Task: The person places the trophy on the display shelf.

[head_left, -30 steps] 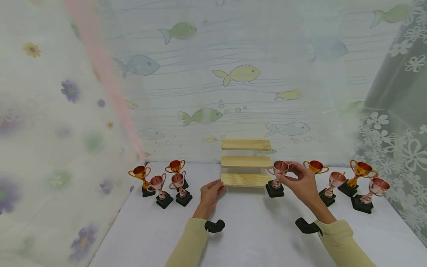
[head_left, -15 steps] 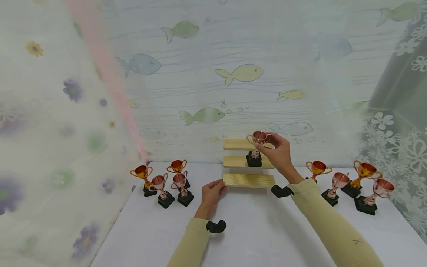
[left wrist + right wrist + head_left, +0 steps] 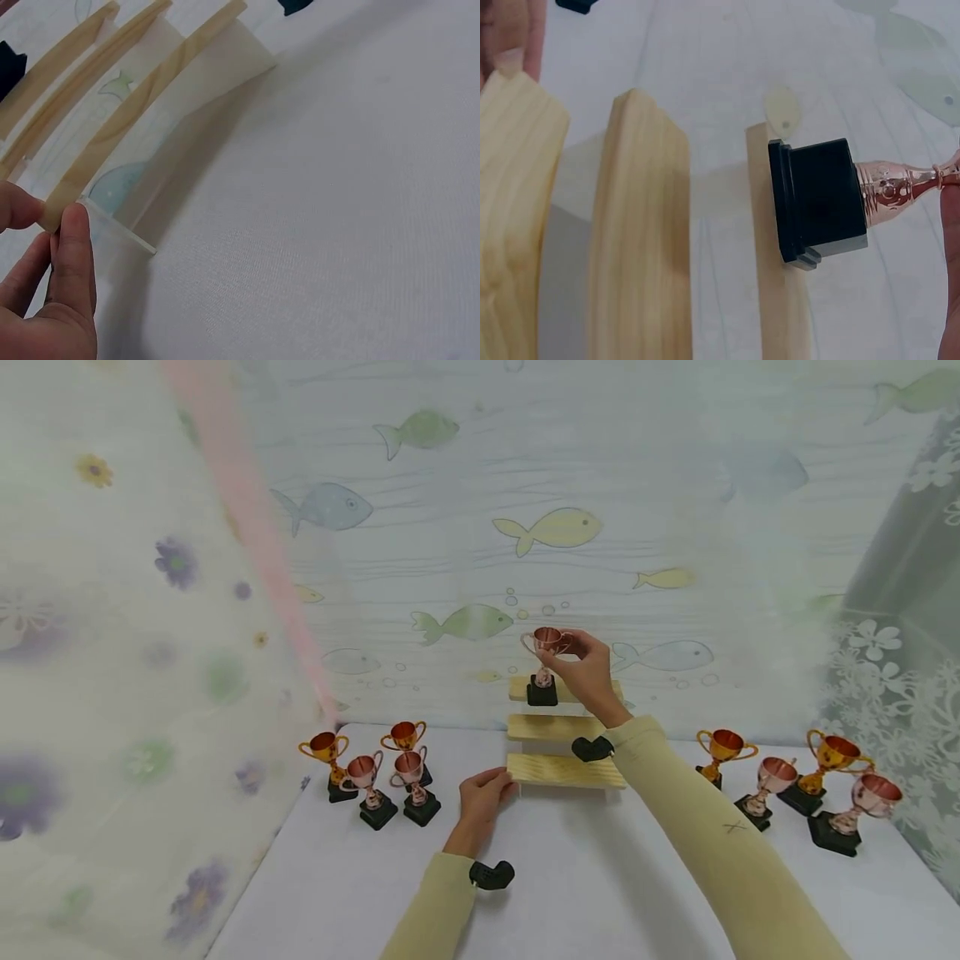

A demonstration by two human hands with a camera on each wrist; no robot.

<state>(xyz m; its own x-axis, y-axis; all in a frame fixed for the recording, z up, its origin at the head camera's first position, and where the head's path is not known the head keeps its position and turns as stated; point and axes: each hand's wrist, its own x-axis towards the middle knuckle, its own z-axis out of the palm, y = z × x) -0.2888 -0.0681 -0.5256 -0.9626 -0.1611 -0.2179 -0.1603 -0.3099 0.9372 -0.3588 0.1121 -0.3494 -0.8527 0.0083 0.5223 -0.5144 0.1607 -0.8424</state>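
A rose-gold trophy cup with a black base stands upright at the top board of a three-tier wooden shelf. My right hand grips it by the cup and right handle. In the right wrist view the black base is right at the top board; whether it bears on the wood I cannot tell. My left hand pinches the left end of the lowest board, thumb above and fingers beneath, as the left wrist view shows at the board's corner.
Left of the shelf stand gold trophies and rose-gold trophies. More gold trophies and rose-gold trophies stand to the right, near my right sleeve. A fish-print curtain hangs behind the white table.
My right hand has lifted the rose-gold trophy from beside the shelf's right end, up and leftward to the top board. The left hand keeps its hold on the lowest board.
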